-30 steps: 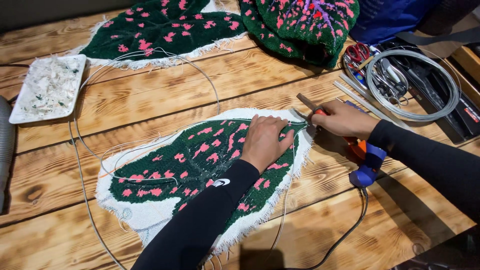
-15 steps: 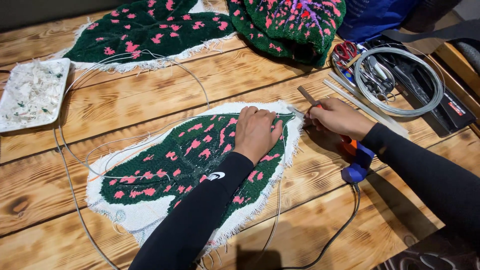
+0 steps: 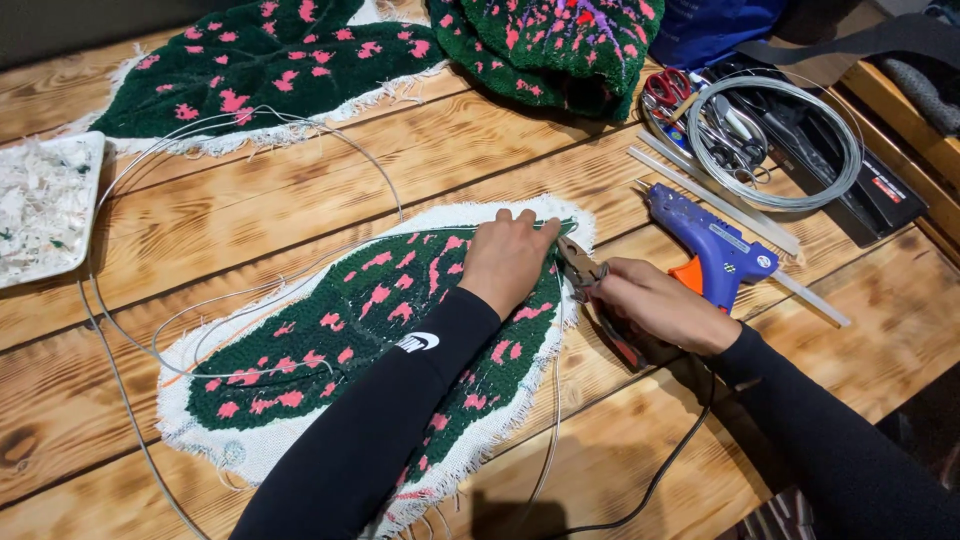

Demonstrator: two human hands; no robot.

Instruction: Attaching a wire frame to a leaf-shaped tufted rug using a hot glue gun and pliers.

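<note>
We are pressing our left hand (image 3: 508, 262) flat, fingers spread, on the tip of the dark green leaf-shaped tufted rug piece with pink spots and a frayed white cloth border (image 3: 340, 335), which is lying on the wooden plank worktop (image 3: 300, 205). Just beside that tip, our right hand (image 3: 655, 305) is closing around the red handles of the metal pliers (image 3: 585, 277), whose nose is touching the rug piece's edge. Thin grey wire (image 3: 240, 150) is looping over the rug piece and trailing off its far side. Beyond the pliers, away from the rug piece, the blue and orange glue gun (image 3: 715, 245) is lying on the worktop, with a coil of wire (image 3: 790, 140) further off.
</note>
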